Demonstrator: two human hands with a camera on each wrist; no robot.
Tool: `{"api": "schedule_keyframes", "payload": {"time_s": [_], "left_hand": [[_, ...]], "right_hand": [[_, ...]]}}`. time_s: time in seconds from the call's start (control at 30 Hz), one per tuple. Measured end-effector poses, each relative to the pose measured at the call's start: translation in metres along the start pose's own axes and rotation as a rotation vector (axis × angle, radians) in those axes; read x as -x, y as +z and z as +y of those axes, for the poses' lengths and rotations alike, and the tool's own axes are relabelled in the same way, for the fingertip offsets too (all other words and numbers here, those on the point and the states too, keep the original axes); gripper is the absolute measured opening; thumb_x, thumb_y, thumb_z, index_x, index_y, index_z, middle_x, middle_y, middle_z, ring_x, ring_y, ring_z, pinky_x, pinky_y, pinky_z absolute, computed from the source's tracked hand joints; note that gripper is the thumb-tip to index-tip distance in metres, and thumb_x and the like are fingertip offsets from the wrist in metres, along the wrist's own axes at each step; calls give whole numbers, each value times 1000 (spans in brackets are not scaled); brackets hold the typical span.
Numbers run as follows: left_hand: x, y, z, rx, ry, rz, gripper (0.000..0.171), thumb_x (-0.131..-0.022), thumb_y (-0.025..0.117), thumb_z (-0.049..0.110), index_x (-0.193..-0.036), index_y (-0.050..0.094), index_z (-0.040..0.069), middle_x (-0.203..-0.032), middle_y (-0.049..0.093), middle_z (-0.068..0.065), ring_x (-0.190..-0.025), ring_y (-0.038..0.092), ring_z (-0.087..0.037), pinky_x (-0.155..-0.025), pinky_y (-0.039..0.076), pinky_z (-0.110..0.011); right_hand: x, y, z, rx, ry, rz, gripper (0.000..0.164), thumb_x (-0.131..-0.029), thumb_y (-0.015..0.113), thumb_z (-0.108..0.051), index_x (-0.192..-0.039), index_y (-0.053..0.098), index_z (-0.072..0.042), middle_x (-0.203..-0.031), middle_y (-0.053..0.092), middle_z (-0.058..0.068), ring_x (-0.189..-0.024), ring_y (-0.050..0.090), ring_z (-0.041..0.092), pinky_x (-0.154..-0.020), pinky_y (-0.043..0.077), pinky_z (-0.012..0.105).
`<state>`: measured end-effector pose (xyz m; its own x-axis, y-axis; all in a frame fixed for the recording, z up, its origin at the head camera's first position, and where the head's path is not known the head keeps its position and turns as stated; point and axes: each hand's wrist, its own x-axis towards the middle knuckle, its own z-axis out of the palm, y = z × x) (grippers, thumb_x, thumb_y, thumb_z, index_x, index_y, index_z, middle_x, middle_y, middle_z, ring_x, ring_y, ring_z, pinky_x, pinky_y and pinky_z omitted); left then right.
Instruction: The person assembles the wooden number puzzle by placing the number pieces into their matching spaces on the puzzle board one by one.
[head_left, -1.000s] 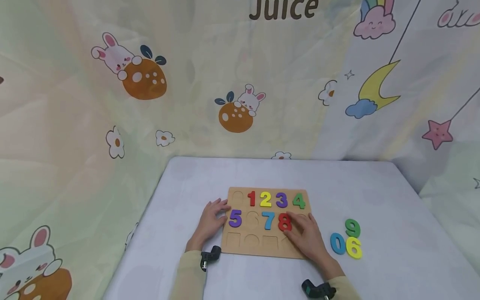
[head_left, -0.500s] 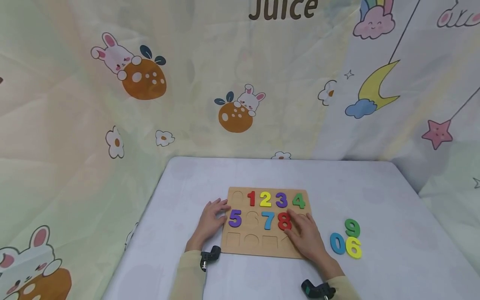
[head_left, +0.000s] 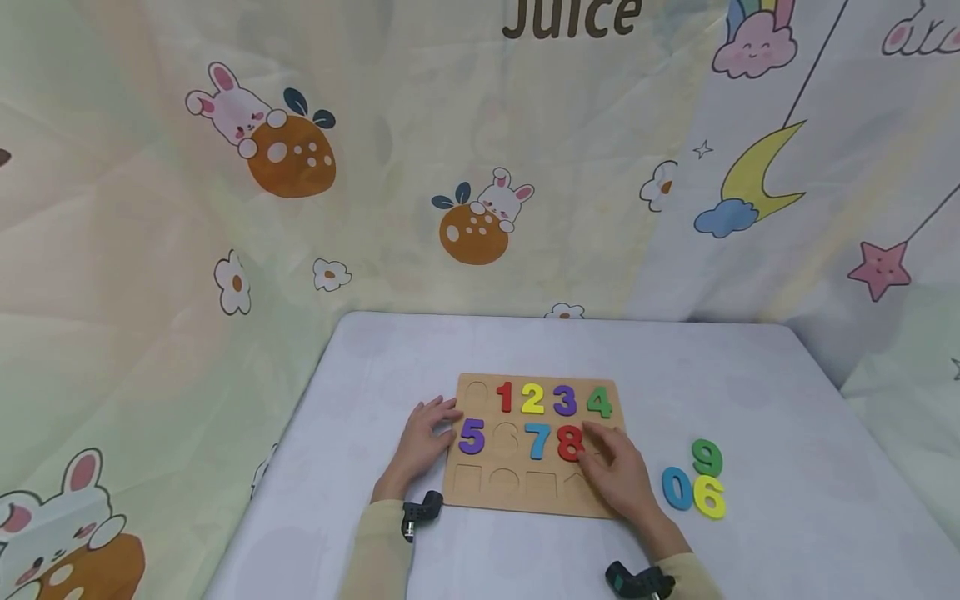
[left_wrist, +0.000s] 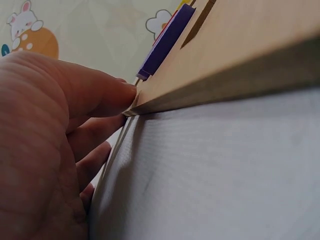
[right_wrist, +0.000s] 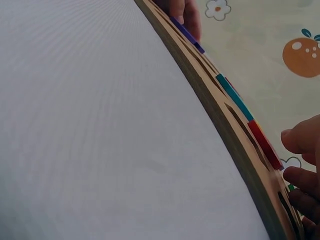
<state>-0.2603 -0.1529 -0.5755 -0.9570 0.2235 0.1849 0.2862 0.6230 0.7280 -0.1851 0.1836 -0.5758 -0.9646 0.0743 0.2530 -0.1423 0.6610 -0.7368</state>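
A wooden number puzzle board (head_left: 480, 496) lies on the table with the pieces 1 (head_left: 505, 397), 2 (head_left: 532, 399), 3 (head_left: 565, 400), 4 (head_left: 599, 402), purple 5 (head_left: 472, 436), blue 7 (head_left: 537, 441) and red 8 (head_left: 569, 443) on it. My left hand (head_left: 422, 439) touches the board's left edge with thumb and fingertips, beside the 5. Close at the right side of the 8 hovers my right hand (head_left: 621, 475), thumb and index finger parted. In the right wrist view a small gap shows between its fingers and the red 8 (right_wrist: 264, 145). The right hand covers part of the board's right side.
To the right of the board, a green 9 (head_left: 707, 457), a blue 0 (head_left: 677, 488) and a yellow 6 (head_left: 708, 497) lie on the white table (head_left: 780, 417). Bare recesses show at the board's upper left, second row and bottom row. A printed curtain (head_left: 390, 125) hangs behind.
The right thumb and index finger have moved off the red 8, slightly to the right. The left hand stays at the board's edge. The head view has shifted a little.
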Motion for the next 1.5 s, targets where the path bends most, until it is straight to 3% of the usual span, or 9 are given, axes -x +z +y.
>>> {"api": "schedule_keyframes", "payload": {"time_s": [0.2,0.53,0.67,0.77,0.93,1.0,1.17,1.4,1.5], "left_hand": [[0,0,0,-11,7,-6,34,-84,69,6,-117,69,14,-142,55,-4,-141,37,-27,-122,12,-47],[-1,-1,2,-10,-2,-8,36,-83,69,5,-118,69,14,-143,54,-4,-141,37,-27,-122,11,-47],[-2,-1,2,0,5,5,36,-83,69,5,-118,69,14,-143,54,-4,-141,37,-27,-123,11,-47],[-3,-1,2,8,15,12,36,-83,69,5,-118,69,13,-142,54,-4,-141,37,-27,-123,11,-47],[-2,1,0,-1,7,8,36,-82,69,5,-117,70,15,-141,55,-4,-140,38,-28,-122,13,-48],[-2,2,0,-6,2,6,36,-81,69,5,-116,70,15,-141,56,-4,-140,39,-28,-122,13,-48],[0,1,-1,2,-14,-3,37,-82,69,6,-118,69,16,-142,55,-2,-141,37,-25,-123,11,-45],[-1,0,-1,-5,16,7,38,-81,69,5,-118,69,14,-141,56,-4,-140,38,-27,-122,13,-47],[0,1,-2,-7,11,1,37,-82,69,4,-118,69,14,-141,55,-3,-141,37,-26,-123,12,-46]], "right_hand": [[0,0,0,-15,16,-16,53,-88,72,-20,-136,54,-10,-136,58,10,-128,50,30,-107,42,54],[-4,-5,4,-137,54,-18,55,-90,69,-15,-141,49,-10,-133,60,11,-127,50,31,-110,38,54],[-7,-7,3,-154,48,-19,54,-90,68,-16,-141,49,-10,-133,60,11,-127,51,31,-109,39,56],[-8,-11,1,-156,44,-1,49,-92,67,-16,-138,53,-10,-132,61,9,-124,53,29,-107,43,51],[-6,-21,2,-103,70,52,38,-93,65,-14,-131,59,-10,-128,64,6,-118,58,24,-100,51,29],[-5,-27,4,-72,85,71,37,-93,65,-14,-129,60,-10,-127,64,7,-116,59,25,-99,52,31],[-1,-47,13,24,70,81,38,-92,65,-9,-128,59,-7,-129,61,15,-115,58,37,-96,51,55],[11,-75,32,174,22,107,42,-86,70,-4,-127,60,-5,-125,61,19,-107,58,36,-86,53,53],[18,-89,34,204,38,55,46,-83,73,-4,-126,60,-4,-124,62,20,-106,59,39,-87,53,56]]}}
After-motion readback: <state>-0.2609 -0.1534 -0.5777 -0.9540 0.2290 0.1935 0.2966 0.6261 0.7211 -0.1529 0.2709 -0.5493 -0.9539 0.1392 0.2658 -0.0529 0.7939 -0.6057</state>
